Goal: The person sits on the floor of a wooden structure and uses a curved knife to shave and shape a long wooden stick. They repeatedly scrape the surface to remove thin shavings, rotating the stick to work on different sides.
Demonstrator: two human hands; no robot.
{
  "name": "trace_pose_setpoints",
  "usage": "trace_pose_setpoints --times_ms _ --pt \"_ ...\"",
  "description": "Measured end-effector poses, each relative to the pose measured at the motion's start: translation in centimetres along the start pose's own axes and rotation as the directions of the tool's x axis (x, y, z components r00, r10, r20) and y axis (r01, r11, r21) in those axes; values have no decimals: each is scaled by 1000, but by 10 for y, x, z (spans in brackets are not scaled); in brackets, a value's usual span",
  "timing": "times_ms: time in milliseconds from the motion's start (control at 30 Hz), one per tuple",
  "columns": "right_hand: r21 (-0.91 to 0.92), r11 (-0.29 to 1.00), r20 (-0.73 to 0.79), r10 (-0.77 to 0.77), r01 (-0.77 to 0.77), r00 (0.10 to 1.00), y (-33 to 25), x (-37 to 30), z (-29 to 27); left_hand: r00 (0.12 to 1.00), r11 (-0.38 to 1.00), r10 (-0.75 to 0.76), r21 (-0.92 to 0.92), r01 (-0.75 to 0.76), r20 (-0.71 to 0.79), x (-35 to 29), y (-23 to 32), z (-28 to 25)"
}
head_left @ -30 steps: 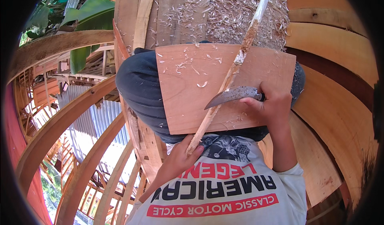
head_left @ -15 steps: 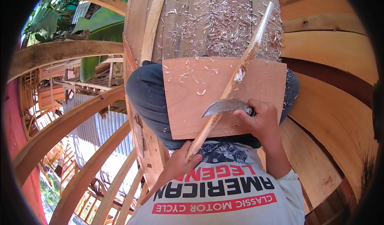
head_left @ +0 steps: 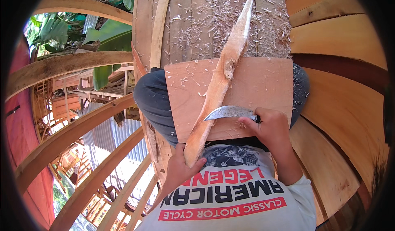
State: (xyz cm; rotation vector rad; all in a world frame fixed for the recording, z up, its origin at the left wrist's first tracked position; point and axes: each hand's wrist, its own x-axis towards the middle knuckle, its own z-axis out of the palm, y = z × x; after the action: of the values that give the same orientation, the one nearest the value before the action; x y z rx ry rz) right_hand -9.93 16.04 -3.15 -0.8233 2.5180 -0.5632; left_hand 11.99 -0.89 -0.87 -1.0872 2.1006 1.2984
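Observation:
A long, rough piece of wood (head_left: 217,85) with a knot partway along slants across a flat board (head_left: 259,87) on my lap. Its pale, narrowing far end reaches beyond the board. My left hand (head_left: 183,164) is closed round the near end, close to my shirt. In my right hand (head_left: 268,123) is a knife (head_left: 230,112) with a curved blade and a dark handle, mostly covered by my fingers. The blade lies across the wood, its tip pointing left, a little beyond my left hand.
Pale shavings (head_left: 197,33) litter the plank floor (head_left: 179,25) ahead, where a loose wooden strip (head_left: 159,27) lies at the left. Curved timber ribs (head_left: 74,148) stand open on my left. On my right rises a wall of curved planks (head_left: 337,103).
The wood has been turned about its length, so a broader face and the knot now show. Its far end has swung left. The knife has shifted slightly left and down.

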Motion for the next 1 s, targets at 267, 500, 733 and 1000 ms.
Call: trace_pose_setpoints --times_ms 267,500,733,1000 --pt "-19 1000 23 8 -7 1000 -9 4 4 997 999 27 21 -29 70 7 2 -1" --pt "-226 971 -159 44 -80 986 15 34 -7 985 993 -60 106 43 161 11 -1 1" --pt "-185 981 -157 33 -62 987 19 29 -13 989 997 68 -53 -61 135 15 -16 5" --pt "-72 995 -44 -76 73 996 -7 18 9 985 999 -19 31 14 172 17 -5 2"
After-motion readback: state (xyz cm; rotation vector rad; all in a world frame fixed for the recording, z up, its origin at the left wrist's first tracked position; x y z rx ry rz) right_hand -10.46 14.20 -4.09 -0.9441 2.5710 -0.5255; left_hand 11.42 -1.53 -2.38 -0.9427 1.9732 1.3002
